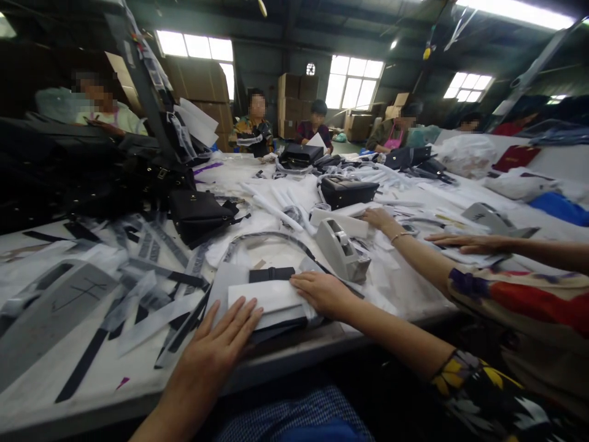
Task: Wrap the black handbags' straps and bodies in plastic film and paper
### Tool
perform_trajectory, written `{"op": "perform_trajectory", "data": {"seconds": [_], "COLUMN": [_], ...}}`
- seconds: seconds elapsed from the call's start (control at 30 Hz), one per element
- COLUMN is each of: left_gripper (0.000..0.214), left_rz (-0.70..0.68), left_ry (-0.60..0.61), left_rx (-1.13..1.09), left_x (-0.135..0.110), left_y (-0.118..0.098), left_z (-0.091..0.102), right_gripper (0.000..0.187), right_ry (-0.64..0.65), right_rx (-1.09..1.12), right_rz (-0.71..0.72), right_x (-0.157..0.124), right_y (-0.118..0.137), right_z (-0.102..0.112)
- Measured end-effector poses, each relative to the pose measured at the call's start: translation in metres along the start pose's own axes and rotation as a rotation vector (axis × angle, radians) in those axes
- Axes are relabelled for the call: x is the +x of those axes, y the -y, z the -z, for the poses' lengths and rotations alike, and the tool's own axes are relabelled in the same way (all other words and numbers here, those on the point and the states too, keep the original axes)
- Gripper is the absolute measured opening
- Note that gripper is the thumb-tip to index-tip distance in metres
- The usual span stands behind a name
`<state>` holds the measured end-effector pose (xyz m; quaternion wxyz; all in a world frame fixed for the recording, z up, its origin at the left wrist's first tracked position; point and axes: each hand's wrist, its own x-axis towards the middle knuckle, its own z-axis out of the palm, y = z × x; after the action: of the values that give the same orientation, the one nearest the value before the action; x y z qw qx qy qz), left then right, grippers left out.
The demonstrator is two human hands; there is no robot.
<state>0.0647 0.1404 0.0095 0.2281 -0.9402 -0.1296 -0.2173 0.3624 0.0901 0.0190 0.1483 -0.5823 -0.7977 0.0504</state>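
Note:
My left hand (pixel 216 350) lies flat with fingers spread on the near left corner of a white folded sheet (pixel 269 296). My right hand (pixel 322 293) rests flat on the sheet's right end, fingers stretched toward the left. The sheet covers a dark flat item whose edge (pixel 276 331) shows beneath it. A small black piece (pixel 271 274) lies just behind the sheet. Neither hand grips anything.
A grey tape dispenser (pixel 343 248) stands right of my right hand. A co-worker's two hands (pixel 378 218) (pixel 464 243) reach in from the right. Black handbags (pixel 200 215) and black and clear strips (pixel 151 276) litter the table (pixel 115 374). More people sit at the far side.

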Motion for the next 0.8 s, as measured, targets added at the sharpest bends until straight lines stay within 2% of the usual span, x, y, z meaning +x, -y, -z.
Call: {"op": "perform_trajectory", "data": {"seconds": [0.13, 0.2, 0.27, 0.3, 0.4, 0.47, 0.5, 0.6, 0.8], "left_gripper": [0.043, 0.043, 0.043, 0.043, 0.043, 0.042, 0.043, 0.042, 0.051], "left_rz": [0.018, 0.053, 0.084, 0.093, 0.098, 0.085, 0.077, 0.058, 0.117], "left_ry": [0.038, 0.028, 0.023, 0.019, -0.001, -0.034, -0.052, -0.094, -0.125], "left_rx": [-0.062, -0.108, -0.14, -0.152, -0.167, -0.169, -0.172, -0.175, -0.109], "left_x": [-0.01, -0.011, -0.014, -0.015, -0.019, -0.019, -0.019, -0.019, -0.029], "left_y": [0.007, 0.004, 0.001, 0.001, 0.003, 0.005, 0.006, 0.009, 0.015], "left_z": [-0.005, -0.012, -0.019, -0.022, -0.026, -0.027, -0.027, -0.027, -0.034], "right_gripper": [0.03, 0.026, 0.028, 0.032, 0.036, 0.037, 0.039, 0.038, 0.035], "right_ry": [-0.063, -0.161, -0.234, -0.234, -0.1, -0.075, -0.092, -0.185, -0.429], "right_rx": [0.001, 0.044, 0.179, 0.297, 0.813, 1.203, 1.382, 1.724, 1.712], "right_rz": [0.003, -0.025, -0.128, -0.215, -0.55, -0.733, -0.78, -0.744, -0.551], "right_x": [-0.007, -0.021, -0.038, -0.047, -0.064, -0.068, -0.068, -0.063, -0.04], "right_y": [0.01, 0.026, 0.05, 0.063, 0.091, 0.099, 0.1, 0.106, 0.131], "right_z": [0.006, 0.008, 0.004, -0.002, -0.025, -0.039, -0.044, -0.048, -0.053]}}
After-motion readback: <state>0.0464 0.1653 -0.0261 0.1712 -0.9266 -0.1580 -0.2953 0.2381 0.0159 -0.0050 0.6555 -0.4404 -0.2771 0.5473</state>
